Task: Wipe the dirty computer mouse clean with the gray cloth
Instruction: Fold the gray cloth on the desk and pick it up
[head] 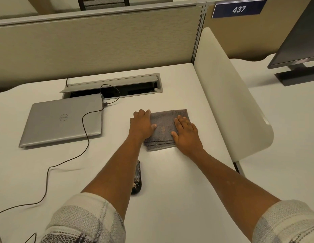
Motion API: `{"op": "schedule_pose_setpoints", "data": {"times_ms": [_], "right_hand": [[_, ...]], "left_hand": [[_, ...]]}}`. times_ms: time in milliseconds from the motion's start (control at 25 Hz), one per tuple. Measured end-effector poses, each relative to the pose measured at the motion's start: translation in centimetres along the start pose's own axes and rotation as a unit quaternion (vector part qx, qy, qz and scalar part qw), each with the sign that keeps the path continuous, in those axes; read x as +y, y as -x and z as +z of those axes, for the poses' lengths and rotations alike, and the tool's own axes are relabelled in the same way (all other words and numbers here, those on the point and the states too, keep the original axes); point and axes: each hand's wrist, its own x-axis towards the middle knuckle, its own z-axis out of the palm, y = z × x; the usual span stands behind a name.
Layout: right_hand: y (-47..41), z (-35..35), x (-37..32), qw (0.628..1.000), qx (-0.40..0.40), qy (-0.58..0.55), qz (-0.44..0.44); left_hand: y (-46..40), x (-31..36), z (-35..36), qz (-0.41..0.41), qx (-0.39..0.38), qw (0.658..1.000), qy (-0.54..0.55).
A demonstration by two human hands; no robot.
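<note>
A folded gray cloth (pixel 164 128) lies flat on the white desk (pixel 179 190). My left hand (pixel 141 124) rests palm down on its left edge, fingers together and thumb on the cloth. On its right side my right hand (pixel 185 132) presses flat with fingers spread. Neither hand grips the cloth. A black computer mouse (pixel 137 179) speckled with light dirt lies nearer to me, mostly hidden under my left forearm.
A closed silver laptop (pixel 63 121) sits at the left, with a dark cable (pixel 47 176) trailing across the desk toward me. An open cable tray (pixel 114 88) is behind it. A white divider (pixel 228 95) bounds the desk's right side; a monitor (pixel 298 44) stands beyond.
</note>
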Motion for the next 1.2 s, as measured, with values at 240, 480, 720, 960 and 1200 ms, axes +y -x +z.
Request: {"op": "schedule_pose_setpoints", "data": {"times_ms": [240, 480, 720, 960, 1200], "right_hand": [[-1.0, -2.6, -0.7, 1.000, 0.012, -0.014, 0.013], [-5.7, -5.7, 0.7, 0.997, -0.040, 0.064, -0.022], [-3.3, -6.7, 0.8, 0.995, 0.016, 0.069, -0.065], [0.9, -6.8, 1.0, 0.986, 0.042, 0.077, -0.143], [3.2, -5.8, 1.4, 0.981, 0.044, 0.053, -0.184]], "left_hand": [[0.9, 0.0, 0.1, -0.002, 0.055, 0.997, 0.061], [2.4, -0.6, -0.6, 0.037, 0.033, 0.975, 0.219], [3.9, -0.5, -1.1, 0.038, 0.074, 0.976, 0.202], [6.6, -1.1, -0.7, 0.074, 0.101, 0.985, 0.121], [8.1, -2.5, -0.2, 0.075, -0.017, 0.989, 0.127]]}}
